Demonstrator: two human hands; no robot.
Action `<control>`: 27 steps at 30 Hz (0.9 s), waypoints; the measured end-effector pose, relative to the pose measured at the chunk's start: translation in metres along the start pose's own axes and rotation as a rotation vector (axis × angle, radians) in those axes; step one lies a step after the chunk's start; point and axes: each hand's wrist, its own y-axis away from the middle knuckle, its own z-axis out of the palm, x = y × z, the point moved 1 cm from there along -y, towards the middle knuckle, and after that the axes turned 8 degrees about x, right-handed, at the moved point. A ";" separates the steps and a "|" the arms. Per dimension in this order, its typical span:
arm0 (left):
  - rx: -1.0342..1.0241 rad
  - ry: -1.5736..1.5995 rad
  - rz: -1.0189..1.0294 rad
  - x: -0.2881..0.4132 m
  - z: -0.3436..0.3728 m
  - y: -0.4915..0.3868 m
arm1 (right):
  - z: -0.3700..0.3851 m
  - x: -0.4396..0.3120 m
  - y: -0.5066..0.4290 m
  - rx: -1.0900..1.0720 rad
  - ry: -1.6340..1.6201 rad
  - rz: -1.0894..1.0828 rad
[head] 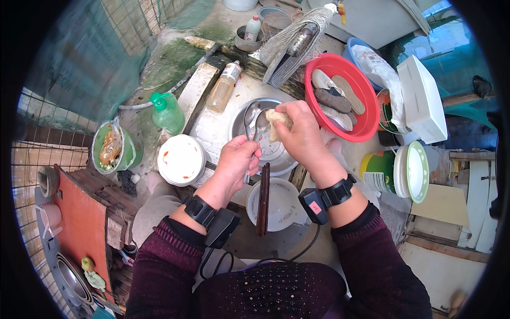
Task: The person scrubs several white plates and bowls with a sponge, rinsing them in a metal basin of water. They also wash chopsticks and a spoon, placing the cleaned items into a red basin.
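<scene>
My left hand (237, 157) grips two metal spoons (250, 117) by their handles, bowls pointing away from me. A pale, rough scrubbing pad (275, 129) is pinched in my right hand (301, 139), against or very close to the bowl of the right-hand spoon. Both hands are above a round metal basin (285, 161). Its contents are partly covered by my hands. Nearer to me stands a white floral bowl (285, 211), and a bundle of dark chopsticks (263, 203) lies across it.
A white lidded tub (181, 159), green pump bottle (169, 115) and plastic bottle (225, 87) are left of the basin. To the right, a red basin (368, 123) holds several shoes or insoles. A green scrap bucket (133, 153) stands far left, stacked bowls (414, 175) far right.
</scene>
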 end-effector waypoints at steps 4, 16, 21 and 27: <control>-0.028 -0.053 0.030 0.003 -0.001 0.002 | 0.013 -0.006 0.010 -0.070 -0.051 0.000; -0.009 -0.145 -0.026 0.005 -0.001 0.006 | 0.015 -0.004 0.010 -0.274 0.041 -0.115; -0.053 -0.120 -0.058 0.007 -0.003 0.006 | 0.014 -0.003 0.012 -0.033 0.215 -0.074; -0.058 -0.144 -0.108 0.008 -0.006 0.005 | 0.019 -0.003 0.014 -0.122 0.181 -0.163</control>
